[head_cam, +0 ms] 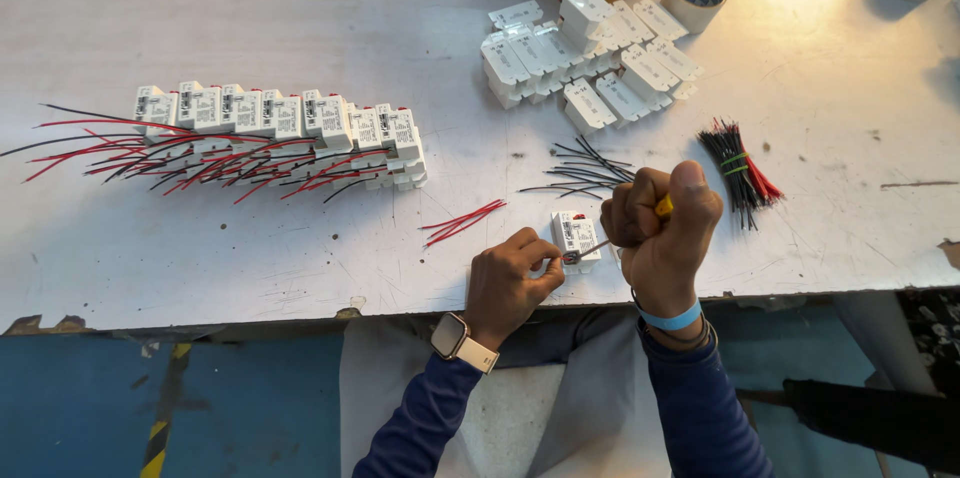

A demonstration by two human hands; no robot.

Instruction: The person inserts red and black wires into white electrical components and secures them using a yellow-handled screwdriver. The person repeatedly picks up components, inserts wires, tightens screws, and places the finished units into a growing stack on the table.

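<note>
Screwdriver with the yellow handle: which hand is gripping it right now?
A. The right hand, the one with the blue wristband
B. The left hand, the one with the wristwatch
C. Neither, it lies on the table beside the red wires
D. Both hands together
A. The right hand is fisted around the screwdriver, its shaft pointing down at the small white module, while the left hand pinches at the module's edge.
</note>
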